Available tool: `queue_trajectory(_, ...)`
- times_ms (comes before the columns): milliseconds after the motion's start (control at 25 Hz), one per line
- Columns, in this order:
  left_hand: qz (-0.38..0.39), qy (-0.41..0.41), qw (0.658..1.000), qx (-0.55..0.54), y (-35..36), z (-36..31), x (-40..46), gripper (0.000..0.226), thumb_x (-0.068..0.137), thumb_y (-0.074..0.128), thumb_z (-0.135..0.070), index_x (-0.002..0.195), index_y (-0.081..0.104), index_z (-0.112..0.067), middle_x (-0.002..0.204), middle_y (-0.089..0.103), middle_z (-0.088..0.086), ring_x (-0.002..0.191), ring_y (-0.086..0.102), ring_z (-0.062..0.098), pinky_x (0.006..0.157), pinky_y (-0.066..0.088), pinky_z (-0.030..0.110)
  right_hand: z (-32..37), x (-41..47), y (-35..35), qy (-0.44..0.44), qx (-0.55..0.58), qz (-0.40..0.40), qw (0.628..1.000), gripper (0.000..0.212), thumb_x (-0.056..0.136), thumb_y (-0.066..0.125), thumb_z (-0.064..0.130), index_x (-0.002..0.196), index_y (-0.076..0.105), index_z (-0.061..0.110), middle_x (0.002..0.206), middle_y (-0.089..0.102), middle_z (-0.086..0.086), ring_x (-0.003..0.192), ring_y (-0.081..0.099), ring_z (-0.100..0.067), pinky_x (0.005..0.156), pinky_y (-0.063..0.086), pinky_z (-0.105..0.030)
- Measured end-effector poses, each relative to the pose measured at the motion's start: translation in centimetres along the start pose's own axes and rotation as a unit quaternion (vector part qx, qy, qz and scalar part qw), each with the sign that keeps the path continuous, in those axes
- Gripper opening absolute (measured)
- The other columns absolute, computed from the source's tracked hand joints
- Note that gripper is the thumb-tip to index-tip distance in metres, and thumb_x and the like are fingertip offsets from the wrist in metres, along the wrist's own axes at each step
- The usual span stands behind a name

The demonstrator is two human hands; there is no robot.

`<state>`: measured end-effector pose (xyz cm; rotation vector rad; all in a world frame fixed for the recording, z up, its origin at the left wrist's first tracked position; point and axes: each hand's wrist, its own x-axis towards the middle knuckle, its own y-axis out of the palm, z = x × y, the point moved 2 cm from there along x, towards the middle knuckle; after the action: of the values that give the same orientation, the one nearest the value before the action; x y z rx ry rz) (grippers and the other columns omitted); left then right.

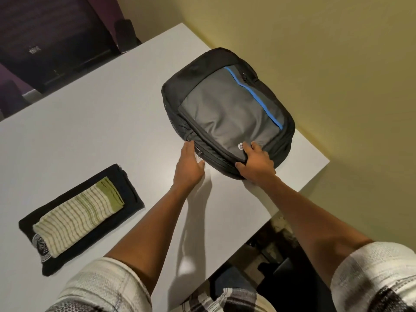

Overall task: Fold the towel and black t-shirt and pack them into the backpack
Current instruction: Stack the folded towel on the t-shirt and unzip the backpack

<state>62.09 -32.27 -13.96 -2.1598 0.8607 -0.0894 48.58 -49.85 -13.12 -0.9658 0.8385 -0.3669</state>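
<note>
A grey and black backpack [227, 109] with a blue zip line lies flat on the white table [90, 131], near its far right corner. My right hand [255, 162] grips the backpack's near edge, fingers curled over the front panel. My left hand [190, 165] is at the bag's left near corner, its fingertips touching the zip area; whether they pinch a zip pull I cannot tell. At the left, a folded black t-shirt [128, 190] lies on the table with a folded striped cream and green towel [78, 217] on top of it.
The table's right edge runs close to the backpack, and its near edge drops to a dark floor with objects below [281, 266]. A yellow wall is behind the bag. Dark furniture [56, 41] stands beyond the table's far left.
</note>
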Motion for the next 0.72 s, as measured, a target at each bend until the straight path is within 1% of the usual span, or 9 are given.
queue_trajectory(40, -0.01, -0.005, 1.0, -0.006, -0.4, 0.6, 0.0, 0.059, 0.088, 0.06, -0.012, 0.144, 0.041, -0.015, 0.145, 0.048, 0.008, 0.131, 0.046, 0.027, 0.096, 0.035, 0.026, 0.5, -0.3, 0.4, -0.001, -0.005, -0.002, 1.0, 0.073, 0.09, 0.062, 0.044, 0.153, 0.028, 0.03, 0.163, 0.022, -0.006, 0.139, 0.032, -0.042, 0.109, 0.036, -0.057)
queue_trajectory(120, -0.009, -0.023, 1.0, -0.008, -1.2, 1.7, -0.1, 0.053, 0.089, 0.061, -0.009, 0.14, 0.048, -0.014, 0.135, 0.059, 0.009, 0.123, 0.055, 0.027, 0.09, 0.036, 0.025, 1.7, -1.2, 1.3, -0.018, -0.018, -0.02, 0.999, 0.073, 0.09, 0.063, 0.044, 0.154, 0.031, 0.03, 0.16, 0.027, -0.007, 0.135, 0.035, -0.042, 0.106, 0.039, -0.055)
queue_trajectory(240, -0.018, -0.053, 0.998, -0.041, -2.3, 3.1, 0.0, 0.048, 0.092, 0.062, -0.01, 0.138, 0.052, -0.012, 0.122, 0.067, 0.007, 0.114, 0.063, 0.026, 0.087, 0.039, 0.025, 3.7, -2.5, 3.0, -0.066, -0.024, -0.006, 0.998, 0.07, 0.092, 0.06, 0.043, 0.154, 0.031, 0.031, 0.16, 0.029, -0.006, 0.135, 0.033, -0.04, 0.105, 0.041, -0.054)
queue_trajectory(320, -0.04, -0.08, 0.995, -0.051, -3.4, 4.2, 0.7, 0.039, 0.093, 0.061, -0.013, 0.132, 0.056, -0.012, 0.105, 0.067, 0.001, 0.104, 0.066, 0.026, 0.083, 0.041, 0.026, 4.8, -3.2, 3.9, -0.09, -0.003, 0.027, 0.996, 0.066, 0.092, 0.059, 0.042, 0.152, 0.034, 0.031, 0.162, 0.025, -0.005, 0.137, 0.028, -0.038, 0.106, 0.04, -0.053)
queue_trajectory(400, -0.054, -0.103, 0.992, -0.049, -4.5, 5.4, 1.7, 0.029, 0.093, 0.06, -0.016, 0.122, 0.061, -0.012, 0.1, 0.067, 0.0, 0.099, 0.066, 0.026, 0.081, 0.043, 0.028, 5.6, -3.8, 4.6, -0.12, -0.008, 0.057, 0.991, 0.067, 0.091, 0.063, 0.04, 0.152, 0.034, 0.031, 0.164, 0.021, -0.003, 0.139, 0.025, -0.037, 0.107, 0.041, -0.051)
queue_trajectory(480, -0.06, -0.118, 0.99, -0.04, -5.6, 5.8, 2.4, 0.017, 0.094, 0.058, -0.018, 0.109, 0.064, -0.015, 0.1, 0.07, 0.0, 0.094, 0.065, 0.023, 0.079, 0.042, 0.028, 6.0, -4.1, 4.9, -0.135, -0.03, 0.07, 0.988, 0.071, 0.092, 0.064, 0.031, 0.154, 0.03, 0.033, 0.165, 0.016, 0.001, 0.141, 0.023, -0.033, 0.107, 0.042, -0.046)
queue_trajectory(560, -0.061, -0.124, 0.99, -0.029, -6.4, 5.9, 2.9, 0.005, 0.094, 0.059, -0.018, 0.095, 0.064, -0.019, 0.088, 0.067, -0.008, 0.086, 0.061, 0.017, 0.075, 0.039, 0.026, 6.4, -4.1, 5.0, -0.137, -0.047, 0.068, 0.987, 0.072, 0.093, 0.063, 0.02, 0.155, 0.029, 0.033, 0.166, 0.015, 0.002, 0.141, 0.023, -0.031, 0.103, 0.044, -0.042)
queue_trajectory(640, -0.052, -0.127, 0.99, -0.014, -6.9, 5.9, 3.3, 0.006, 0.093, 0.059, -0.017, 0.089, 0.064, -0.018, 0.075, 0.062, -0.017, 0.076, 0.061, 0.011, 0.069, 0.039, 0.025, 6.9, -4.1, 5.0, -0.143, -0.06, 0.057, 0.986, 0.071, 0.093, 0.063, 0.018, 0.154, 0.03, 0.033, 0.165, 0.017, 0.001, 0.142, 0.024, -0.03, 0.101, 0.045, -0.041)
queue_trajectory(720, -0.041, -0.133, 0.99, -0.021, -7.0, 6.2, 3.8, 0.007, 0.09, 0.061, -0.017, 0.084, 0.064, -0.017, 0.071, 0.066, -0.012, 0.073, 0.066, 0.011, 0.067, 0.044, 0.026, 7.0, -4.0, 5.0, -0.144, -0.056, 0.052, 0.987, 0.069, 0.094, 0.063, 0.018, 0.154, 0.033, 0.033, 0.165, 0.02, 0.0, 0.143, 0.024, -0.029, 0.103, 0.045, -0.041)
